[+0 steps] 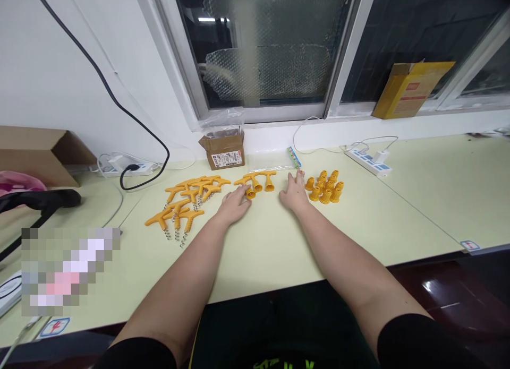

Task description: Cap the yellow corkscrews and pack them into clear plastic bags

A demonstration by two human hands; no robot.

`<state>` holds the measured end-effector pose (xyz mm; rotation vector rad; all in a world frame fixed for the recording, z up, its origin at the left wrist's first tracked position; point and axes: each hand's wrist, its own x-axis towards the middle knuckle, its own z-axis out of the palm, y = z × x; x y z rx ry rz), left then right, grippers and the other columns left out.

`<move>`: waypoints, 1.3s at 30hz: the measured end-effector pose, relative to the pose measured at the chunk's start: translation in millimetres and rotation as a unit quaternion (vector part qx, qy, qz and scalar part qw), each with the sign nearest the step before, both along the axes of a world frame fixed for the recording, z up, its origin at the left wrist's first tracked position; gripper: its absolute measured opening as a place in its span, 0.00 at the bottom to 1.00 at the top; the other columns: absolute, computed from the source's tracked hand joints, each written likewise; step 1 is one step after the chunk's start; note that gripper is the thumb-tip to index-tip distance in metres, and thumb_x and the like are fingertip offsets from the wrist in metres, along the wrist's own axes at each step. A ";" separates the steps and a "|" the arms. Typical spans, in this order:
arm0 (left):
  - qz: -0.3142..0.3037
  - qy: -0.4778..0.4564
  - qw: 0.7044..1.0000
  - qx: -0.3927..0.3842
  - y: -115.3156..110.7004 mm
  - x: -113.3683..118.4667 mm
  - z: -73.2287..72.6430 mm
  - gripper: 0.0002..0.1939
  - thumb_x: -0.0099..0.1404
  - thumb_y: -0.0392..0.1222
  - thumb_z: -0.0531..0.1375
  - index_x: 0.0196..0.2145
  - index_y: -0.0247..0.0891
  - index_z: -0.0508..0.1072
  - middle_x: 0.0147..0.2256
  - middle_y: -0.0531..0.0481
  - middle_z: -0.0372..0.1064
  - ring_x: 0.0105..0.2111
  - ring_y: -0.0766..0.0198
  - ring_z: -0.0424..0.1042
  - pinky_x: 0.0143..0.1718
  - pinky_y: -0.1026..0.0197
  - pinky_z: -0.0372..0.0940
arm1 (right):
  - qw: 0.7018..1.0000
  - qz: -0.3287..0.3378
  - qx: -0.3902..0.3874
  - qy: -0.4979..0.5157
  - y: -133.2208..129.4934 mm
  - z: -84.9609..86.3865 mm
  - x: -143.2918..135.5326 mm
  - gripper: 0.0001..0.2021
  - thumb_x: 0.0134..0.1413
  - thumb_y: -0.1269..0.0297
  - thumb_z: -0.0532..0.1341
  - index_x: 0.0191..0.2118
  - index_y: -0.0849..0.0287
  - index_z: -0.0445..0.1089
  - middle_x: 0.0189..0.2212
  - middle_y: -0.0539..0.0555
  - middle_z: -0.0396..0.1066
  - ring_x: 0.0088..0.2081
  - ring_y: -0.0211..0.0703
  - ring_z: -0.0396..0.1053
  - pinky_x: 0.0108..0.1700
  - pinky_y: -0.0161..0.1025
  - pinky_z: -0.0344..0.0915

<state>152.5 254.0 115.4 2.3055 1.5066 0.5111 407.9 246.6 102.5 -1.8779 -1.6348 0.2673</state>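
- Taking the gap between the hands as the middle of the clock, 12 points across the desk to the window.
- The left hand is just at 9 o'clock, its fingers on the nearest of three yellow bell-capped handles; whether its grip is clenched on that piece, I cannot tell.
- These three lie between 11 and 12, side by side, their hollow bell mouths facing 6.
- The right hand is at 3 o'clock, its grip released, fingers spread low over the desk just beside a cluster of loose yellow bell caps.
- Those caps stand close together farther out at 3, mostly wide end down.
- Farther out at 9, yellow T-shaped corkscrew handles lie in a loose heap, metal spirals showing.
- At 11, a small cardboard box with a printed label stands open; clear plastic sticks up from its top, and what lies deeper is hidden.
- At 12, a clear plastic bag with a coloured strip lies flat.
- Between 9 and 10, a large brown box opens towards 3, its inside too dark to read.
- At 2, a yellow box leans against the window frame, contents hidden.
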 end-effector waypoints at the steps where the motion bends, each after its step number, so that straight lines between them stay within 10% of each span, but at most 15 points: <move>1: -0.003 -0.010 1.000 0.004 -0.1 -0.6 1.2 0.33 0.70 0.47 0.55 0.71 0.45 0.61 0.71 0.45 0.59 0.71 0.47 0.56 0.71 0.42 0.50 | 1.000 0.002 -0.010 -0.003 0.6 -1.7 0.0 0.41 0.50 0.70 0.62 0.70 0.74 0.53 0.75 0.74 0.33 0.76 0.71 0.27 0.74 0.61 0.38; 7: 0.200 -0.023 0.968 0.147 -4.0 -15.3 20.7 0.22 0.65 0.40 0.56 0.56 0.43 0.74 0.60 0.41 0.70 0.65 0.45 0.62 0.67 0.41 0.53 | 0.998 -0.003 0.055 -0.010 -0.9 -4.8 0.5 0.34 0.51 0.69 0.60 0.66 0.68 0.60 0.66 0.70 0.51 0.73 0.66 0.42 0.72 0.59 0.46; 12: 0.349 0.042 0.934 0.062 -0.9 -39.5 29.8 0.25 0.62 0.46 0.60 0.57 0.43 0.73 0.62 0.32 0.65 0.65 0.33 0.56 0.61 0.30 0.55 | 0.996 -0.015 0.086 -0.013 -2.4 -1.8 -0.4 0.32 0.53 0.69 0.59 0.65 0.65 0.63 0.59 0.67 0.56 0.64 0.61 0.56 0.69 0.55 0.55; 20: 0.356 0.003 0.933 0.054 9.0 -52.6 23.2 0.10 0.62 0.44 0.61 0.42 0.46 0.75 0.47 0.36 0.76 0.62 0.34 0.61 0.60 0.23 0.48 | 0.999 0.002 0.030 -0.026 -1.0 -5.9 4.6 0.27 0.54 0.68 0.60 0.61 0.65 0.70 0.69 0.67 0.49 0.70 0.63 0.51 0.71 0.54 0.52; 28: 0.314 -0.205 0.913 0.162 6.0 -56.0 26.1 0.15 0.64 0.45 0.62 0.48 0.44 0.69 0.43 0.40 0.76 0.52 0.43 0.71 0.59 0.35 0.60 | 0.999 0.031 0.005 -0.016 -3.0 -1.2 8.9 0.14 0.58 0.66 0.62 0.49 0.62 0.77 0.50 0.65 0.68 0.56 0.60 0.65 0.63 0.53 0.60; 34: 0.158 -0.592 0.790 0.034 -6.3 -29.3 36.8 0.31 0.63 0.43 0.65 0.59 0.48 0.57 0.37 0.53 0.76 0.31 0.65 0.76 0.42 0.59 0.71 | 0.986 0.066 0.039 0.147 -12.2 8.8 4.4 0.13 0.58 0.52 0.63 0.41 0.56 0.74 0.41 0.55 0.68 0.43 0.48 0.68 0.53 0.48 0.66; 39: 0.115 -0.657 0.737 -0.113 -17.6 -11.4 37.8 0.29 0.58 0.39 0.69 0.55 0.44 0.65 0.39 0.52 0.77 0.34 0.67 0.79 0.46 0.58 0.74 | 0.942 0.154 0.044 0.293 -24.6 16.7 -2.3 0.20 0.50 0.46 0.69 0.37 0.54 0.64 0.31 0.46 0.63 0.31 0.39 0.61 0.36 0.37 0.62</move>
